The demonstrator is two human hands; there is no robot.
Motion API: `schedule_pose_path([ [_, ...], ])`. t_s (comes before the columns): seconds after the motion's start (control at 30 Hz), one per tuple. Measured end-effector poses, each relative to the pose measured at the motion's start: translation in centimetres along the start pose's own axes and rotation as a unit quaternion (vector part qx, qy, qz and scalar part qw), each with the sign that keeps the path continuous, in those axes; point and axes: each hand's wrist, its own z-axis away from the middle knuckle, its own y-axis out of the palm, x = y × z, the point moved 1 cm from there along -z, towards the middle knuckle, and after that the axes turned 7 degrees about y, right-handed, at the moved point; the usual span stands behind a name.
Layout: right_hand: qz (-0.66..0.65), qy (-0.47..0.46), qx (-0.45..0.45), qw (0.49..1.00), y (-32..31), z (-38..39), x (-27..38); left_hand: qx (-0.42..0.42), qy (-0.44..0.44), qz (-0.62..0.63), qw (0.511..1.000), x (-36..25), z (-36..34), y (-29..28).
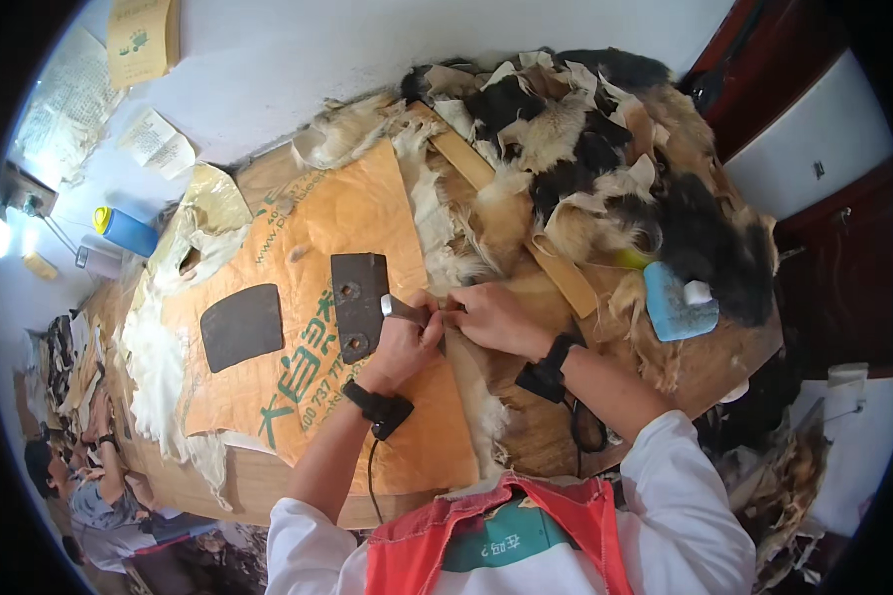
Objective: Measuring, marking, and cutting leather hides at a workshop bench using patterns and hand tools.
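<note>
My left hand point(408, 340) is closed over the orange sheet. From it sticks out a short tool with a flat, pale metal end point(397, 308); its exact kind is hidden by the fingers. My right hand point(499, 318) meets it at the fingertips, pinched together on something too small to make out. Just left of my left hand lies a dark rectangular plate point(358, 288) with two round holes. Farther left, a dark curved-edge plate point(242, 328) rests flat on the orange printed sheet point(407, 436). Wristbands with cables sit on both my wrists.
Furry hide pieces point(566, 149) heap up at the back right, by wooden strips point(566, 278). A blue block-shaped item point(677, 303) is at the right. A pale hide point(159, 367) edges the sheet, near a blue bottle point(126, 231). Another person point(109, 496) is at the lower left.
</note>
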Motion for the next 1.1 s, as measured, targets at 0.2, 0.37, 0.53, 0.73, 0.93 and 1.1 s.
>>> schedule_pose_path([
  [0.2,0.068,-0.002,-0.059,0.996,1.2,0.2,0.0,-0.031,-0.003,-0.062,0.998,0.1,-0.6,0.8],
  [0.37,0.038,-0.088,-0.091,0.991,1.2,1.0,0.1,-0.057,-0.052,-0.038,0.996,0.3,-1.1,0.9],
  [0.53,-0.063,0.046,-0.095,0.992,-3.7,0.2,1.7,-0.028,-0.038,-0.027,0.999,0.1,-0.3,0.7],
  [0.73,0.035,0.088,-0.174,0.980,-3.1,0.7,-0.3,-0.014,-0.057,0.052,0.997,0.8,0.1,0.0],
  [0.93,0.005,0.028,-0.097,0.995,1.4,0.2,-1.1,-0.013,-0.032,0.045,0.998,0.4,0.2,0.1],
  [1.1,-0.023,0.095,-0.058,0.993,1.9,-0.5,-2.3,0.005,-0.056,0.026,0.998,-0.6,-0.5,0.0],
])
